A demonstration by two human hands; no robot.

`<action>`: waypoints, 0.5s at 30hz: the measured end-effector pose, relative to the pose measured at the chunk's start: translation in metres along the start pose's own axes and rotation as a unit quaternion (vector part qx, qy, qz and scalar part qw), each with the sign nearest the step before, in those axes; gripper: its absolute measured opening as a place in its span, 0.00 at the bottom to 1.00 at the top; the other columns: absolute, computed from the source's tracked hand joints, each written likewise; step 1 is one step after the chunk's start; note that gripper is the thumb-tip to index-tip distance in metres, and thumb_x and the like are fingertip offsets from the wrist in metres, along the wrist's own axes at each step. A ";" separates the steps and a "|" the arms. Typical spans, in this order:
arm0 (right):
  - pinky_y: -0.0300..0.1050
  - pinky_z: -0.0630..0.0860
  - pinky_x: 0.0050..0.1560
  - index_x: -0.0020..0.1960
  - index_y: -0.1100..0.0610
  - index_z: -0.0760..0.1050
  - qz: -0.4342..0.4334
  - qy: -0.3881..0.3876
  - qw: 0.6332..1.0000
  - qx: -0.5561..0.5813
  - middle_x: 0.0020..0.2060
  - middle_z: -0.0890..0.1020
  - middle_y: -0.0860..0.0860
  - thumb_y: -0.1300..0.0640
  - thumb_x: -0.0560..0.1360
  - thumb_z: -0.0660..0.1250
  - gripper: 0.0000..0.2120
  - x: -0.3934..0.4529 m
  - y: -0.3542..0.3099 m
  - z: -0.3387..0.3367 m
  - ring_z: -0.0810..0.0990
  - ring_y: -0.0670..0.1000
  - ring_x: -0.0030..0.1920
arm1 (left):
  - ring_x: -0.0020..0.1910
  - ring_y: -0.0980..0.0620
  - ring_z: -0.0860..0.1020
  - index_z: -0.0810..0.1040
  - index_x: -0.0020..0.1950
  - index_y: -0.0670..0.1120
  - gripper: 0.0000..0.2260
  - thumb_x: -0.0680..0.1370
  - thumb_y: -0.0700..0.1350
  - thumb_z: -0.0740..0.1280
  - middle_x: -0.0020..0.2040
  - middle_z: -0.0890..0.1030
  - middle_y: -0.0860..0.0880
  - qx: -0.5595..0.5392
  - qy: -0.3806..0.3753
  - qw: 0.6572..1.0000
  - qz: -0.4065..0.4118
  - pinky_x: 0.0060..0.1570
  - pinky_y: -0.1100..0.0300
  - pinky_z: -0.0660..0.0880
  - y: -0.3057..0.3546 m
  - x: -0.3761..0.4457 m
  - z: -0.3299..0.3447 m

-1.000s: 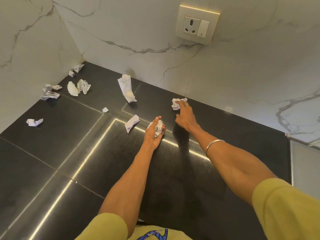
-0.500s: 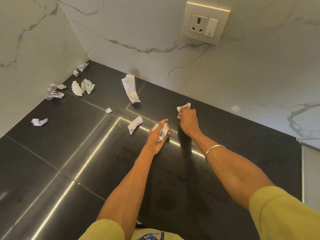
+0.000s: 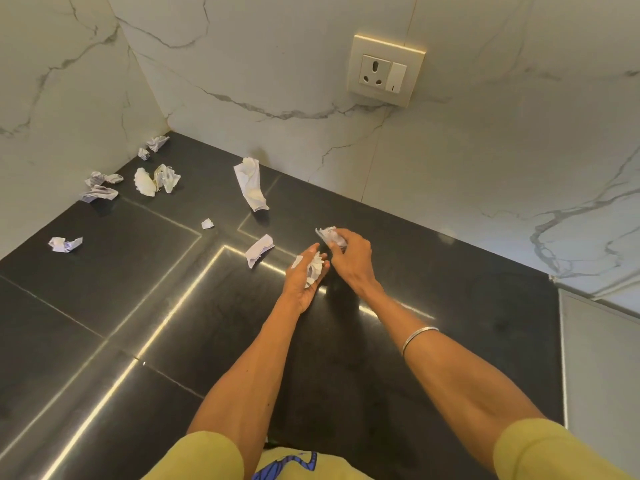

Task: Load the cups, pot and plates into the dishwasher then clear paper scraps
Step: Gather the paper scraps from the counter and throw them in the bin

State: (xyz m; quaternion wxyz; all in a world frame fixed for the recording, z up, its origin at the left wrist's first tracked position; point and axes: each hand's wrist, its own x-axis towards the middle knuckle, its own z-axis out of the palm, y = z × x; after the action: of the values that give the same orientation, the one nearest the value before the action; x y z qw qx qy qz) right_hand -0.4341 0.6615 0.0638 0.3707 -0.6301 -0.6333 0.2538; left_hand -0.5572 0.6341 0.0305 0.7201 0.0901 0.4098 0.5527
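Crumpled white paper scraps lie scattered over a black countertop (image 3: 450,306). My left hand (image 3: 304,278) is held palm up above the counter's middle and cradles a crumpled paper ball (image 3: 313,268). Just right of it, my right hand (image 3: 349,252) pinches another crumpled scrap (image 3: 329,234) lifted off the counter. A folded scrap (image 3: 259,250) lies left of my left hand. A long twisted scrap (image 3: 252,183) stands near the back wall. No cups, pot, plates or dishwasher are in view.
Several more scraps lie at the left: a tiny one (image 3: 207,223), a pair (image 3: 157,180), two by the corner (image 3: 154,147), two by the left wall (image 3: 100,187) and one apart (image 3: 65,244). Marble walls close the back and left. A wall socket (image 3: 384,71) sits above.
My right hand has picked the scrap off the counter near the back wall and drawn it back toward my left hand. The left hand keeps holding its paper ball.
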 end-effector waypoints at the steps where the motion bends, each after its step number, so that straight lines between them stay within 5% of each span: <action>1: 0.41 0.80 0.51 0.59 0.54 0.82 -0.012 -0.004 1.000 0.010 0.50 0.85 0.50 0.59 0.75 0.68 0.13 -0.009 -0.005 0.003 0.82 0.46 0.49 | 0.53 0.47 0.83 0.79 0.63 0.41 0.15 0.78 0.44 0.70 0.55 0.83 0.41 0.009 0.004 1.000 0.001 0.52 0.56 0.81 -0.001 -0.002 -0.001; 5: 0.27 0.75 0.45 0.57 0.54 0.83 -0.041 -0.031 0.998 0.024 0.47 0.86 0.48 0.58 0.74 0.69 0.12 -0.042 -0.017 0.012 0.81 0.42 0.44 | 0.42 0.52 0.84 0.81 0.54 0.43 0.07 0.80 0.45 0.67 0.46 0.85 0.45 0.027 0.054 0.998 0.000 0.38 0.60 0.80 -0.002 -0.017 -0.007; 11: 0.24 0.71 0.41 0.55 0.54 0.83 -0.038 -0.103 0.994 0.005 0.44 0.86 0.46 0.61 0.73 0.70 0.12 -0.062 -0.023 0.008 0.80 0.40 0.40 | 0.52 0.49 0.83 0.78 0.65 0.41 0.18 0.81 0.50 0.65 0.58 0.83 0.42 -0.005 0.045 0.999 0.006 0.47 0.57 0.81 -0.005 -0.035 -0.027; 15: 0.40 0.79 0.50 0.57 0.51 0.83 -0.058 -0.168 0.982 -0.056 0.47 0.87 0.46 0.59 0.72 0.71 0.15 -0.063 -0.022 0.014 0.84 0.45 0.46 | 0.52 0.47 0.82 0.78 0.66 0.43 0.22 0.79 0.58 0.64 0.57 0.82 0.42 -0.014 0.031 0.999 0.010 0.56 0.49 0.78 -0.003 -0.050 -0.036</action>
State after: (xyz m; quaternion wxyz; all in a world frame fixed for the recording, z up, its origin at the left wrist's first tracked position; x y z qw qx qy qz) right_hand -0.4628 0.5996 0.0640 0.2369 -0.5606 -0.7352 0.2984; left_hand -0.5825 0.5774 0.0297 0.7028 0.0669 0.4227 0.5683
